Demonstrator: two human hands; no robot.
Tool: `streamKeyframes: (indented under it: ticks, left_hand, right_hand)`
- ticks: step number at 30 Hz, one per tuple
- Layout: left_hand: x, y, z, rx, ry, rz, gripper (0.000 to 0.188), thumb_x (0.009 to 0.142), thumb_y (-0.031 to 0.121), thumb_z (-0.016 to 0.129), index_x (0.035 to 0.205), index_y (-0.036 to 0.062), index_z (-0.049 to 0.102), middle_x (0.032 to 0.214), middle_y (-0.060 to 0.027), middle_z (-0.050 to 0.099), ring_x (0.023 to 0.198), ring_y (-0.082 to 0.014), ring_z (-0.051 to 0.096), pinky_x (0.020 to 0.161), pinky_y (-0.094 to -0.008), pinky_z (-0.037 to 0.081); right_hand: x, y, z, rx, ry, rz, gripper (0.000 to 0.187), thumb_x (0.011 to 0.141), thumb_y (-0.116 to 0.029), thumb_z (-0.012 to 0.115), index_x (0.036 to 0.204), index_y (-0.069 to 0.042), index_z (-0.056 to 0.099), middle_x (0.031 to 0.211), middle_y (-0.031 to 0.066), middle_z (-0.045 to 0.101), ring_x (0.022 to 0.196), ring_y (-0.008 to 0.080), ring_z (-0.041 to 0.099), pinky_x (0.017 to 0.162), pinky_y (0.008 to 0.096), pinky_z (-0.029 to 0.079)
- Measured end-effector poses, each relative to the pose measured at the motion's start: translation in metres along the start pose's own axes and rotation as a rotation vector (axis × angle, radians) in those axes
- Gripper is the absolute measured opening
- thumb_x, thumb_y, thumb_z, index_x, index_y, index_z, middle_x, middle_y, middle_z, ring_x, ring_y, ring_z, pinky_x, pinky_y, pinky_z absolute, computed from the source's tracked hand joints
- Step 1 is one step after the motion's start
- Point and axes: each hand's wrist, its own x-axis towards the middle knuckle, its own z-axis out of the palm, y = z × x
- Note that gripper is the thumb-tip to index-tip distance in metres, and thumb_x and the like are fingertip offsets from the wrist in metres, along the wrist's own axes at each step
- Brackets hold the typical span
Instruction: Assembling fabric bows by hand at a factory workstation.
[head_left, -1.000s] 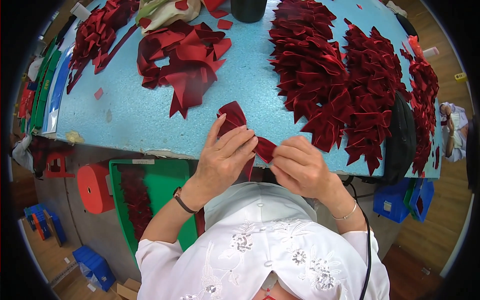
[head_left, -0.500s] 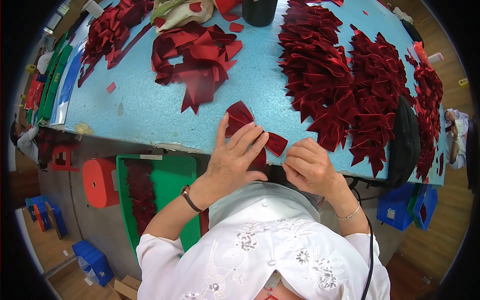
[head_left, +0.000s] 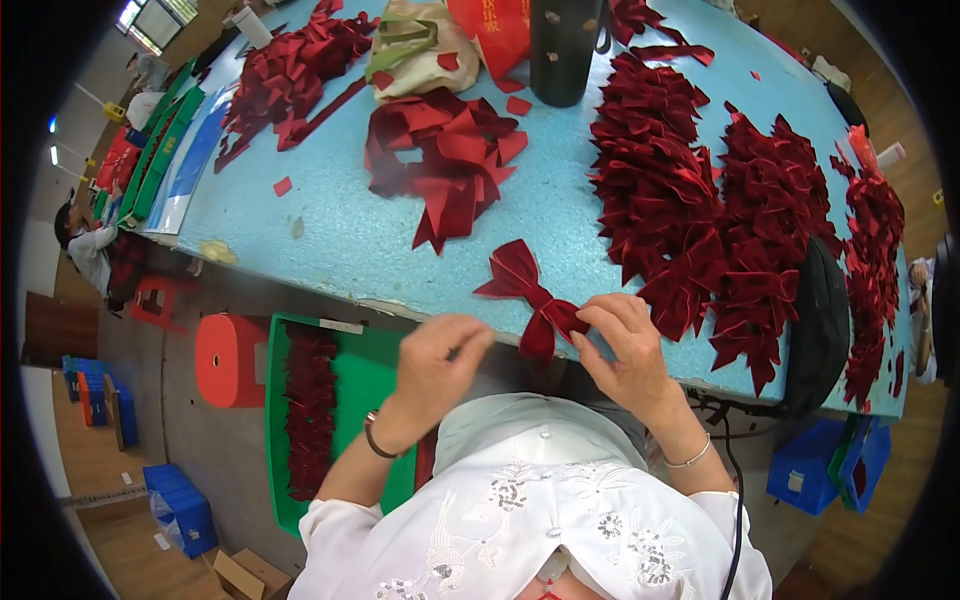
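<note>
A dark red velvet bow [head_left: 540,300] lies slantwise at the table's front edge, its tails hanging toward me. My right hand [head_left: 630,350] pinches the bow's right loop between thumb and fingers. Left of the bow and apart from it, my left hand [head_left: 440,370] is raised off the table edge, slightly blurred. Its fingers are curled in toward the thumb, and nothing shows between them.
Rows of finished bows [head_left: 655,190] cover the table's right side beside a black pouch [head_left: 812,330]. Loose red ribbon [head_left: 440,160], a cloth bag [head_left: 425,50] and a dark bottle [head_left: 565,55] stand farther back. Below left are a green crate [head_left: 350,400] and red stool [head_left: 230,360].
My left hand has come off the bow, moved left and toward me, and curled its fingers. My right hand now grips the bow's right loop. The whole view has shifted slightly.
</note>
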Motion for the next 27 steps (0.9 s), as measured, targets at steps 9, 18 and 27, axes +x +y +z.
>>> streamKeyframes:
  ticks: [9,18,27]
  left_hand:
    - [-0.028,0.015,0.019,-0.086,-0.08,-0.279,0.013,0.081,0.005,0.07,0.09,-0.0026,0.066,0.081,-0.0099,0.068,0.074,-0.0131,0.063,0.065,-0.0253,0.049]
    - [-0.037,0.007,0.027,-0.312,-0.011,-0.441,0.023,0.087,0.008,0.066,0.105,-0.0045,0.063,0.093,-0.0056,0.067,0.084,-0.0102,0.062,0.074,-0.0231,0.05]
    - [-0.042,0.014,0.037,-0.829,-0.065,-0.789,0.021,0.089,0.005,0.062,0.109,-0.0023,0.061,0.097,-0.0041,0.066,0.09,-0.0074,0.06,0.078,-0.0199,0.049]
  right_hand:
    - [0.017,-0.008,0.019,-0.065,-0.122,-0.04,0.037,0.073,-0.009,0.073,0.105,-0.001,0.057,0.102,0.0121,0.059,0.096,0.0299,0.054,0.083,0.0394,0.04]
    - [0.0,-0.016,0.029,-0.082,-0.077,0.007,0.038,0.074,-0.007,0.071,0.107,0.001,0.055,0.094,0.0134,0.059,0.085,0.0293,0.055,0.076,0.0392,0.04]
    - [-0.005,-0.026,0.033,-0.041,-0.054,0.043,0.038,0.074,-0.004,0.07,0.108,0.001,0.054,0.082,0.0119,0.06,0.074,0.0272,0.056,0.07,0.0385,0.042]
